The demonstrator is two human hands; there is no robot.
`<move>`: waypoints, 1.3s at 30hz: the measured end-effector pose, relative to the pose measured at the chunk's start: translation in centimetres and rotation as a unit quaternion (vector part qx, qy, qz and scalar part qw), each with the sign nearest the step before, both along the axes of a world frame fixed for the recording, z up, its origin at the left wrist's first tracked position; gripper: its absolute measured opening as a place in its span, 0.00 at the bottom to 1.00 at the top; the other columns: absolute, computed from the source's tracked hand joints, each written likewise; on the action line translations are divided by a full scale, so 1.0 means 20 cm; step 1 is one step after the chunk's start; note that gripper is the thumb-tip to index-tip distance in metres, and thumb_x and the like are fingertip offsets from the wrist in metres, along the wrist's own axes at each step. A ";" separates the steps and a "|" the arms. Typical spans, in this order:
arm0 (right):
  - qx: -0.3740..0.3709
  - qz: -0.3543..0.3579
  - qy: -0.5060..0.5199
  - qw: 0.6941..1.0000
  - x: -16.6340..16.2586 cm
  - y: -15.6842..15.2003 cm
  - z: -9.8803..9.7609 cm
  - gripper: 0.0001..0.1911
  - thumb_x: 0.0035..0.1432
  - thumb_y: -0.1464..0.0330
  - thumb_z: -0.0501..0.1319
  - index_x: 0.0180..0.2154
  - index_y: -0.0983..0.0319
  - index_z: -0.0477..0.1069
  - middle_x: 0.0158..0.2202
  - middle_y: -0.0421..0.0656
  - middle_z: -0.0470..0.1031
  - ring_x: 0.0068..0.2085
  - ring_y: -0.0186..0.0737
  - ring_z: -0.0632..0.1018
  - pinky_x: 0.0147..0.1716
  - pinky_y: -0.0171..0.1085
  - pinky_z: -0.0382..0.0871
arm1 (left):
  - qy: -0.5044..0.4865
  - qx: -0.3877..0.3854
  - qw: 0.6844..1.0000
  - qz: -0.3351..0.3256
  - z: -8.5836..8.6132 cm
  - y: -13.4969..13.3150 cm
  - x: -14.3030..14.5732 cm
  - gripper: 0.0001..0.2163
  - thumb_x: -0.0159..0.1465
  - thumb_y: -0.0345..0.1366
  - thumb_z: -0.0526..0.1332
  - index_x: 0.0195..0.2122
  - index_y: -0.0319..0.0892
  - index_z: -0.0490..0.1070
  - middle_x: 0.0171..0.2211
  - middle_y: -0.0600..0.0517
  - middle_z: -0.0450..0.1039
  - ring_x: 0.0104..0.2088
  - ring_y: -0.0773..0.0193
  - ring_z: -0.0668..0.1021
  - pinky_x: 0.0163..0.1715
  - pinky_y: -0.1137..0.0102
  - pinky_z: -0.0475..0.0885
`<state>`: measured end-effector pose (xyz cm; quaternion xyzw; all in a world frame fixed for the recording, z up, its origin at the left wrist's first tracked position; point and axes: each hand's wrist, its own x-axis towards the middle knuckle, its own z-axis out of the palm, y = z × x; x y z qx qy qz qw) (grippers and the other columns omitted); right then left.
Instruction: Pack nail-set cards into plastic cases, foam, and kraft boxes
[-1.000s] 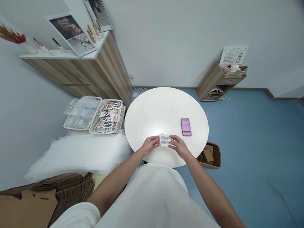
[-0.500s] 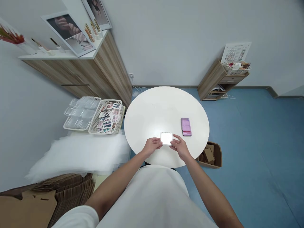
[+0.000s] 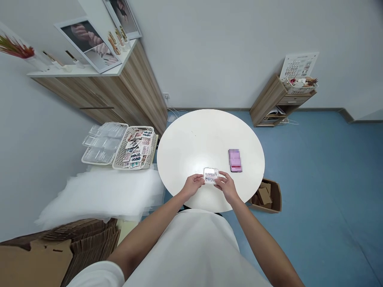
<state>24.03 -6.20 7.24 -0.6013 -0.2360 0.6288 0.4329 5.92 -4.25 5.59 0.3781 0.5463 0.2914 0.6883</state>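
Note:
A small clear plastic case (image 3: 211,175) with rows of coloured nail tips inside is held over the near part of the round white table (image 3: 197,139). My left hand (image 3: 194,185) pinches its left end and my right hand (image 3: 226,185) pinches its right end. Both hands have their fingers closed on the case. A pink rectangular object (image 3: 235,160) lies flat on the table to the right of the case.
A white basket (image 3: 136,148) of nail-tip cards and a tray of clear cases (image 3: 101,142) sit to the left on a white fluffy cover (image 3: 98,193). A cardboard box (image 3: 267,196) stands on the blue floor. Wooden cabinets (image 3: 119,91) line the wall; flattened cardboard (image 3: 60,247) lies near left.
The case has tilted in my hands: half a second ago its top glared white, now the nail tips show again. Hands stay at its two ends.

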 end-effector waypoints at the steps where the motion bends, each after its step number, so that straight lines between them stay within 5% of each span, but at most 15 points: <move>1: 0.001 -0.003 -0.002 1.000 0.01 0.00 0.00 0.26 0.40 0.65 0.66 0.43 0.58 0.63 0.33 0.41 0.74 0.38 0.41 0.76 0.41 0.44 0.72 | 0.010 -0.001 1.000 -0.005 0.00 0.00 0.00 0.17 0.54 0.41 0.63 0.42 0.40 0.69 0.39 0.45 0.73 0.37 0.63 0.76 0.38 0.68 0.69; 5: 0.000 -0.014 0.002 1.000 0.04 -0.01 -0.02 0.25 0.40 0.65 0.65 0.44 0.57 0.64 0.35 0.41 0.74 0.40 0.41 0.76 0.41 0.43 0.71 | 0.047 0.025 0.998 0.020 0.02 -0.02 0.03 0.21 0.54 0.40 0.62 0.49 0.44 0.65 0.49 0.44 0.67 0.42 0.61 0.74 0.41 0.66 0.69; 12: 0.041 -0.013 -0.051 0.998 0.07 -0.06 -0.06 0.26 0.42 0.61 0.63 0.46 0.57 0.64 0.46 0.45 0.68 0.40 0.41 0.74 0.40 0.42 0.71 | 0.067 0.106 0.991 0.040 0.02 -0.12 0.14 0.17 0.55 0.37 0.61 0.47 0.44 0.68 0.49 0.46 0.67 0.43 0.61 0.73 0.42 0.66 0.70; 19: 0.059 0.063 -0.087 0.992 0.00 -0.06 -0.08 0.22 0.46 0.61 0.61 0.44 0.60 0.65 0.47 0.46 0.68 0.40 0.42 0.75 0.41 0.42 0.68 | 0.087 0.084 0.981 0.153 -0.05 -0.22 0.13 0.21 0.53 0.34 0.63 0.49 0.43 0.66 0.47 0.46 0.67 0.40 0.64 0.73 0.41 0.66 0.71; 31: 0.071 0.145 -0.100 0.982 -0.40 0.10 -0.10 0.24 0.44 0.63 0.61 0.46 0.57 0.67 0.49 0.45 0.66 0.50 0.43 0.67 0.45 0.42 0.66 | 0.143 0.085 0.963 0.212 -0.09 -0.16 -0.24 0.21 0.54 0.34 0.61 0.50 0.45 0.65 0.49 0.46 0.62 0.47 0.61 0.68 0.40 0.70 0.69; 39: 0.012 0.162 -0.092 0.982 -0.70 0.30 -0.26 0.26 0.41 0.65 0.62 0.46 0.58 0.67 0.45 0.44 0.68 0.45 0.40 0.70 0.47 0.41 0.64 | 0.197 0.062 0.964 0.167 -0.24 0.07 -0.56 0.22 0.53 0.33 0.61 0.51 0.44 0.64 0.48 0.46 0.62 0.48 0.58 0.67 0.43 0.68 0.65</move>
